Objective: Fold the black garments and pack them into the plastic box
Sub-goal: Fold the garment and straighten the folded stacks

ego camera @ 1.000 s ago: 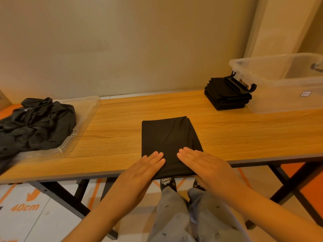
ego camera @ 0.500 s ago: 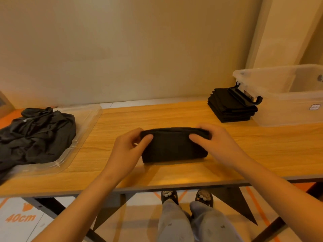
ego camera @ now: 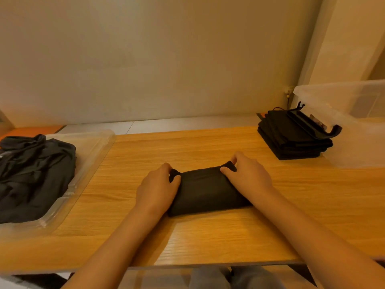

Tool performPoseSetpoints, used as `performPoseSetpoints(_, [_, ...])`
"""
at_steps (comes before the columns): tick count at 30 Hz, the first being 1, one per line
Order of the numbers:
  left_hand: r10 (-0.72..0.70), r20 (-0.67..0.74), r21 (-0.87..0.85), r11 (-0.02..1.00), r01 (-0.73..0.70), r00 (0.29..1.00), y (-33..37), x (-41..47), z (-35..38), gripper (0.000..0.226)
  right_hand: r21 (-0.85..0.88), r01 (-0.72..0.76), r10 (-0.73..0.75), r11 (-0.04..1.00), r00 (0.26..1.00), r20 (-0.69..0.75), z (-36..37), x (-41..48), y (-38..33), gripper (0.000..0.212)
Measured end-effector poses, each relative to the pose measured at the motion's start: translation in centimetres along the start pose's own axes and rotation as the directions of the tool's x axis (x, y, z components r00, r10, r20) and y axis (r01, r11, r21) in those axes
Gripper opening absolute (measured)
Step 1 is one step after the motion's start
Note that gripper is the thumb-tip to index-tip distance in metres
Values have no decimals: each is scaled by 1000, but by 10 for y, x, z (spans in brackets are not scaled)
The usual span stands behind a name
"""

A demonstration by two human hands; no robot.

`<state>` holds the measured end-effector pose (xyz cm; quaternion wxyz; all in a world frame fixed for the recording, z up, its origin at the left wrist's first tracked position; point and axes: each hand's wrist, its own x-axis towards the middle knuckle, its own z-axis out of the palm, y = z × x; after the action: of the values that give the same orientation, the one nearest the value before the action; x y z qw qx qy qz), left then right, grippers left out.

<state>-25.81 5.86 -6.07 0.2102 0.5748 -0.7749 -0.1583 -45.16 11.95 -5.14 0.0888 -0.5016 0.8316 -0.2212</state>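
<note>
head | folded garment [ego camera: 205,189] between left hand [ego camera: 156,189], right hand [ego camera: 249,177], gripped

We are pinching the far corners of a folded black garment [ego camera: 205,190] on the wooden surface [ego camera: 208,243], left hand [ego camera: 158,186] on one, right hand [ego camera: 248,178] on the other. A stack of folded garments [ego camera: 291,138] is sitting just beside the clear plastic box [ego camera: 354,122]; rumpled black garments [ego camera: 33,174] are lying on a clear tray [ego camera: 91,155].
</note>
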Motion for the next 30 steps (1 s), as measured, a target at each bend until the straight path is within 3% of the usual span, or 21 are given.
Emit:
performPoseSetpoints(4, [159,-95,244,961,-131,983,1,-9,4,38,-130,157,-178,979,970,-164,6,-9,4,34])
performPoseSetpoints(6, [286,-99,241,936,-256,953,-2,-8,3,42,-164,283,-311,945,932,-186,6,-8,6,34])
performPoseSetpoints(9, [428,16,179,888,-424,903,-7,-2,3,30,-254,389,-423,885,902,-92,6,-5,4,31])
performPoseSetpoints(14, [422,125,262,859,-440,898,0,-1,-6,34,-328,357,-375,875,927,9,0,-5,1,34])
performPoseSetpoints(16, [429,105,302,846,-440,897,10,-4,-14,38,-347,343,-369,873,929,-8,-6,-10,-5,37])
performPoseSetpoints(19, [495,25,328,817,-475,869,30,-17,-15,44,-323,438,-475,839,879,-42,-9,-27,-23,41])
performPoseSetpoints(21, [484,109,329,807,-491,868,36,-26,-5,47,-290,508,-520,811,853,38,-3,-37,-28,45])
performPoseSetpoints(24, [373,245,236,872,-428,895,26,-31,10,53,-242,482,-446,842,875,190,9,-39,-16,50])
performPoseSetpoints(30, [356,214,173,903,-394,910,12,-32,15,64,-163,351,-327,922,932,155,17,-38,4,53])
